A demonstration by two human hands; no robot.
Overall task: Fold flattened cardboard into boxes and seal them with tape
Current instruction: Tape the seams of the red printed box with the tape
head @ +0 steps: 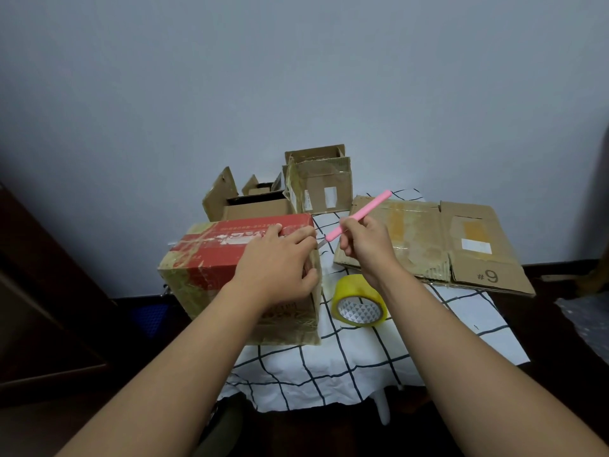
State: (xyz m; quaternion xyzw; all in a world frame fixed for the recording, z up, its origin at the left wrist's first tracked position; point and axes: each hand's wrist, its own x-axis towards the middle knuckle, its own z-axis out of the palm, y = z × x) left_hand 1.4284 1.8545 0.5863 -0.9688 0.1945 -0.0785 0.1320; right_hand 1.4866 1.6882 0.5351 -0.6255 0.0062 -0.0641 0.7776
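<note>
1. Table cloth (346, 367): white with a black grid, draped over the near edge of a small table. Bare cloth lies open in front of the items.
2. Tape roll (359, 300): yellow, lying tilted on the cloth, its core printed with a grey triangle pattern. It sits just right of the red box, near the right wrist.
3. Red box (237, 275): assembled carton at the table's left edge, red top with white print too blurred to read, old tape strips across top and sides.
4. Left hand (280, 262): fingers curled over the box's top right edge, thumb on the side panel, gripping the carton.
5. Right hand (365, 242): fingers pinched around a pink utility knife (359, 214). Its short blade points at the box's upper right corner, beside the left fingertips; whether it touches is unclear.
6. Flattened cardboard (438, 242): lies on the right, overhanging the table's right edge; marked "#9", with a white label whose text is not legible.
7. Open boxes, far side: a low one (257, 206) with flaps up, a taller one (321, 184) with white labels, against the wall.
8. Wall (296, 77): plain pale blue-grey. Dark floor on both sides; dark furniture (39, 291) at left.
</note>
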